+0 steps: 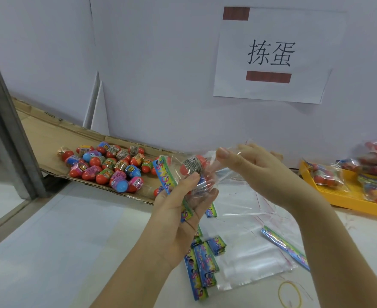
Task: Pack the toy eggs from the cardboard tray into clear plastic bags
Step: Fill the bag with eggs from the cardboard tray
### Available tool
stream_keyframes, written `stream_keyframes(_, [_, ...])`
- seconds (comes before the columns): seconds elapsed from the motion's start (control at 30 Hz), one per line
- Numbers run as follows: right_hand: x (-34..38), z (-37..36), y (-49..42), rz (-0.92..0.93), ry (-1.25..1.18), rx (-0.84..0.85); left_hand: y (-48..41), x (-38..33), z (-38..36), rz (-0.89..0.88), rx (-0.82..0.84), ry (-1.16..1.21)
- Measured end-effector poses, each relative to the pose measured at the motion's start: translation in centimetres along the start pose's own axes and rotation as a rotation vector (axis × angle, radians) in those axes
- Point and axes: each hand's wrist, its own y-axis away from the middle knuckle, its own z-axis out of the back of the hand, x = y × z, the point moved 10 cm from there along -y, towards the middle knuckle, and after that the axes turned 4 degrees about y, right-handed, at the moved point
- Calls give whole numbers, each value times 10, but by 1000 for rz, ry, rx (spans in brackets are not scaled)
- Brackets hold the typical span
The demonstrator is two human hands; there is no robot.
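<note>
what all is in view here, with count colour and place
table: one, white, under the trays
cardboard tray: one, brown, back left
toy eggs: many, mostly red, heaped in the cardboard tray
held bag: one, clear, eggs inside, centre
spare bags: a stack, clear, right of centre
paper strips: several, blue-green-yellow, beside the stack
yellow tray: one, far right
packed bags: several, clear, on the yellow tray
rubber band: one, yellow, bottom edge
sign: one, white, on the wall
post: one, grey, far left
left hand: fingers grip the held bag from below
right hand: fingers pinch its top
</note>
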Motion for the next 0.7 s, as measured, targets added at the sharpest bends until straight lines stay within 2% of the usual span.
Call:
stream_keyframes(0.1, [-5,19,0,11,-348,-181,0,-1,2,-2,-36,32])
stream_keyframes(0.13, [-3,22,1,30,-375,-198,0,-1,2,-5,-33,34])
stream_keyframes(0.37, [-13,6,-2,-28,-28,-5,-2,0,1,-20,-10,-61])
stream_keyframes(0.53, [-5,3,2,-37,-31,8,-6,1,2,-32,16,-102])
stream_keyframes(0.63, [-8,-2,2,-57,-27,74,-4,2,-1,-20,39,-104])
stream_keyframes(0.7, [-7,1,9,-90,-88,71,-5,2,-1,-27,48,-107])
